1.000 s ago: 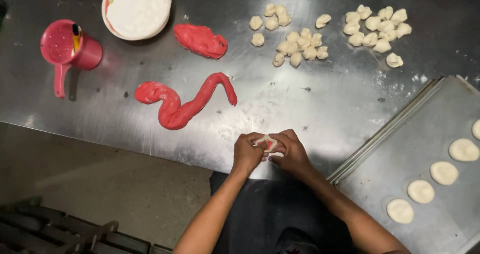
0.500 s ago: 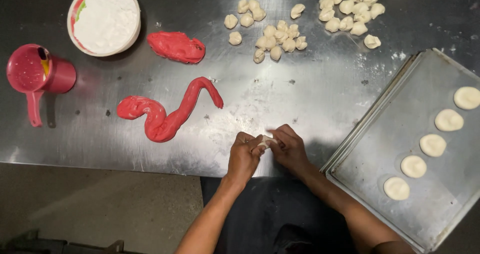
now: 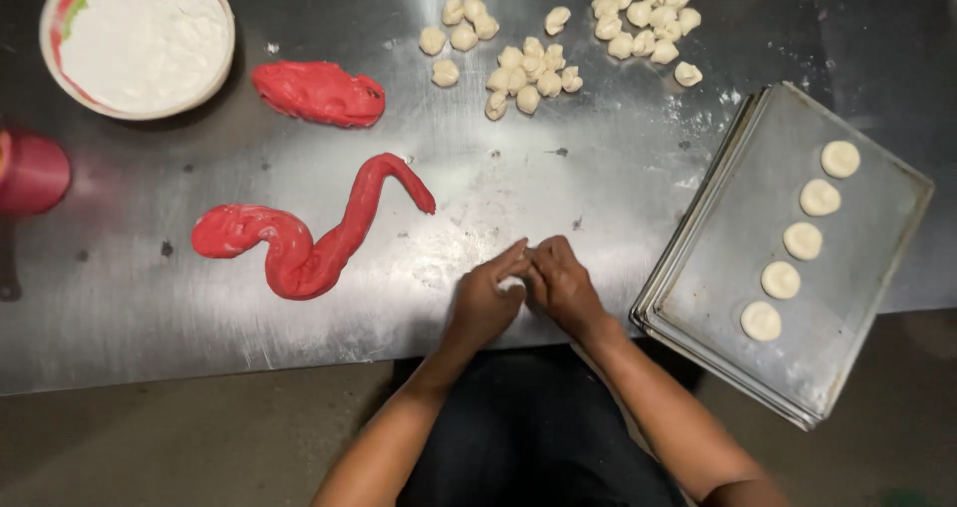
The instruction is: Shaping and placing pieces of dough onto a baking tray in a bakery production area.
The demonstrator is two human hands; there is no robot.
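One red cup [image 3: 32, 171] stands far left of the fingers, cut by the picture's left edge. One round bowl of white flour [image 3: 140, 38] sits up and left of them, near the table's far side. Two pieces of red dough lie on the steel table [image 3: 150, 308]: one short lump [image 3: 319, 93] well above and left of the fingers, and one long curved rope [image 3: 299, 243] just left of them, its thin end pointing toward the small white pieces.

At the table's near edge the left hand [image 3: 483, 303] and right hand [image 3: 560, 286] meet, touching each other. Their fingers [image 3: 513, 261] are clenched around one small piece of white dough [image 3: 510, 286], of which only a sliver shows between them.

Well above the fingers lie small white dough pieces in two loose groups: about fourteen in the left group [image 3: 508, 63] and about eleven in the right group [image 3: 643, 28]; some overlap, so the count is approximate.

Right of the fingers one metal tray [image 3: 867, 298], apparently stacked on another, lies tilted, its near corner overhanging the table's edge. Five flat white discs [image 3: 802, 240] lie in one row along its right side; the rest of the tray is bare. Bare steel lies between the rope and the hands.
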